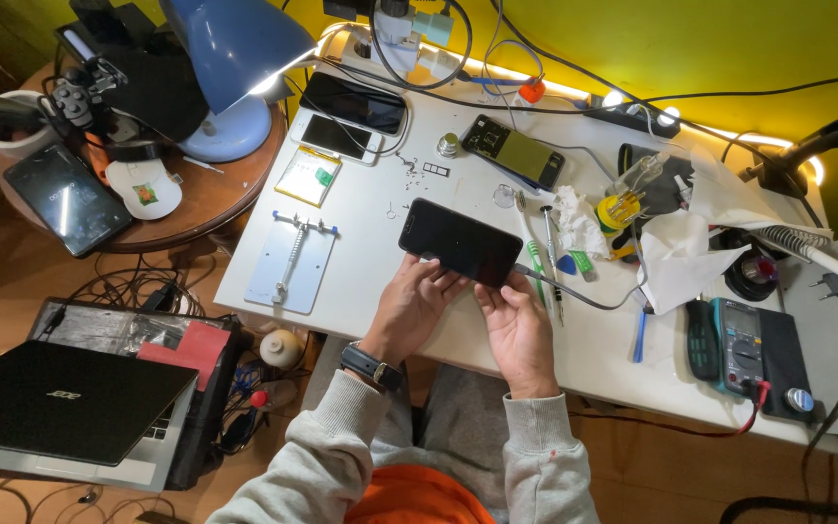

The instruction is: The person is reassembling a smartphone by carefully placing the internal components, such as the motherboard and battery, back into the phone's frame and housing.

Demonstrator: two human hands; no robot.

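Note:
A black smartphone (460,242) with a dark screen is held flat over the white table (370,209), with a grey cable plugged into its right end. My left hand (407,306), a black watch on its wrist, grips the phone's near left edge. My right hand (516,325) cups the phone's near right corner by the cable. Both arms wear grey sleeves.
On the table lie a metal holder plate (292,262), two more phones (351,116), an opened phone (516,150), screwdrivers (550,257), tissue (681,252) and a multimeter (744,344). A blue lamp (230,68) stands on a round side table. A black laptop (60,398) sits at lower left.

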